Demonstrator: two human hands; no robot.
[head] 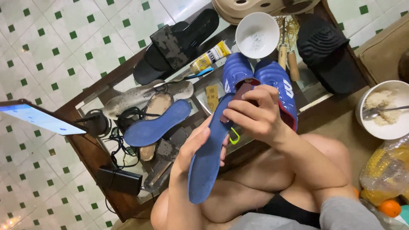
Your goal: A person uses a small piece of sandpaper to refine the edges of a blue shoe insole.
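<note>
Glass-topped low table (251, 132) on green-dotted white floor tiles (51, 55). Count: two blue shoes (260, 74), two blue insoles, two black slides (177, 44), two white bowls (257, 34). Left hand (197, 147) cradles one insole (209, 155) above the lap; right hand (251, 115) pinches a dark red patch (239, 96) on it.

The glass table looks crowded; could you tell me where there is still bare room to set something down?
The glass table is nearly full. A small bare strip lies at its right edge, between the blue shoes and the black sole. The left side is crowded with insoles, cables and a sandal.
</note>
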